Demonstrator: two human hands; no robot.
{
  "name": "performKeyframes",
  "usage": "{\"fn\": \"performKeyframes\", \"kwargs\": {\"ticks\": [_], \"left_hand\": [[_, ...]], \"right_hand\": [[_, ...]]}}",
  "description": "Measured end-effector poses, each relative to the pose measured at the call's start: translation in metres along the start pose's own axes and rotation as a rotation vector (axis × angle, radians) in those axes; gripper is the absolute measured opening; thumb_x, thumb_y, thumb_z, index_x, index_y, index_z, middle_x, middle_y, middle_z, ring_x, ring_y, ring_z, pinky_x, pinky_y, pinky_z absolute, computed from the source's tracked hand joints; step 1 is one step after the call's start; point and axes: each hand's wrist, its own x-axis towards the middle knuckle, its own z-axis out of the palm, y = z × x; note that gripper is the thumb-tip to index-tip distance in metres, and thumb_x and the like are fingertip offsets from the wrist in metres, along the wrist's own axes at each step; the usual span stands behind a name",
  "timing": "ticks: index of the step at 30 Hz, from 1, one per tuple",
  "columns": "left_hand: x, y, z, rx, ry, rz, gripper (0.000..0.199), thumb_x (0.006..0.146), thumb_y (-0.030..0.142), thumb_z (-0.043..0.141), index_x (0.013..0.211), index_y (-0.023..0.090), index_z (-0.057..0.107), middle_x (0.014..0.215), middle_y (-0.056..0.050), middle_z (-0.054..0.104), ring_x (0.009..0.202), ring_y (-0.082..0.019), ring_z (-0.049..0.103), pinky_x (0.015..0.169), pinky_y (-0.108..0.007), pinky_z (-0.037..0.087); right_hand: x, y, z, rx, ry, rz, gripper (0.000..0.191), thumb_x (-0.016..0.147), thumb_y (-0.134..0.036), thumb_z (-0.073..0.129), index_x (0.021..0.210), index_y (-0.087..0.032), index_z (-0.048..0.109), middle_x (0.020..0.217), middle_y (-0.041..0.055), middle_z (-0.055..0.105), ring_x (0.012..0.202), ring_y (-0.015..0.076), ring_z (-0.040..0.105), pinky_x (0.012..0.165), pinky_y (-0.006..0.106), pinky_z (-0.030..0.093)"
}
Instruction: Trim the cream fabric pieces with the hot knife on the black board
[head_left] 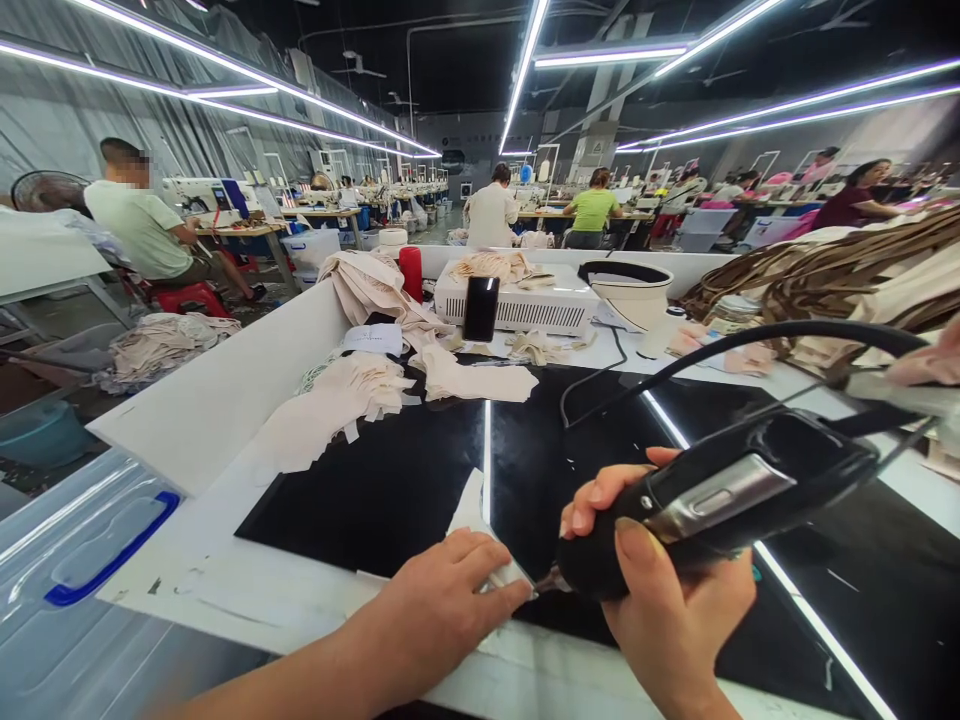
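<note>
Tool tip at cloth corner.
Left hand: fingers on cloth, pinch unclear; right hand: fingers wrapped around tool.

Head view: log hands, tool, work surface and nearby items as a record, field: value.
left hand: fingers resting on pale fabric piece
right hand: gripping black handheld tool
tool tip: beside left fingertips, at the fabric's edge; contact unclear
surface: glossy black panel
beyond left hand: pale fabric stack
back: black phone-like slab, upright before white vented box
</note>
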Motion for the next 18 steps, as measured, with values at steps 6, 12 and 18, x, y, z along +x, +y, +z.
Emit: {"fn": "performKeyframes", "kwargs": {"ticks": [6,12,18], "left_hand": [[-0.001,0.000,0.001,-0.026,0.007,-0.011,0.031,0.102,0.007,0.053,0.128,0.018,0.065,0.116,-0.011,0.065,0.107,-0.023,0.066,0.093,-0.036,0.062],[-0.002,-0.001,0.002,-0.007,0.014,-0.015,0.030,0.103,0.009,0.052,0.127,0.019,0.065,0.117,-0.012,0.065,0.110,-0.023,0.066,0.101,-0.043,0.060],[-0.002,-0.002,0.002,-0.006,0.044,-0.002,0.030,0.104,0.010,0.049,0.127,0.020,0.066,0.116,-0.012,0.063,0.112,-0.024,0.066,0.099,-0.042,0.061]], "right_hand": [[0.007,0.004,0.005,0.020,0.048,0.016,0.042,0.086,-0.032,0.081,0.123,-0.029,0.060,0.082,-0.0031,0.067,0.061,0.0156,0.064,0.058,0.034,0.058],[0.008,0.010,0.009,0.043,0.035,0.023,0.042,0.086,-0.031,0.082,0.122,-0.028,0.060,0.082,-0.0028,0.067,0.061,0.0149,0.064,0.058,0.033,0.058],[0.008,0.011,0.010,0.005,0.035,0.031,0.040,0.088,-0.028,0.079,0.123,-0.029,0.059,0.082,-0.0036,0.067,0.060,0.0145,0.064,0.058,0.033,0.058]]}}
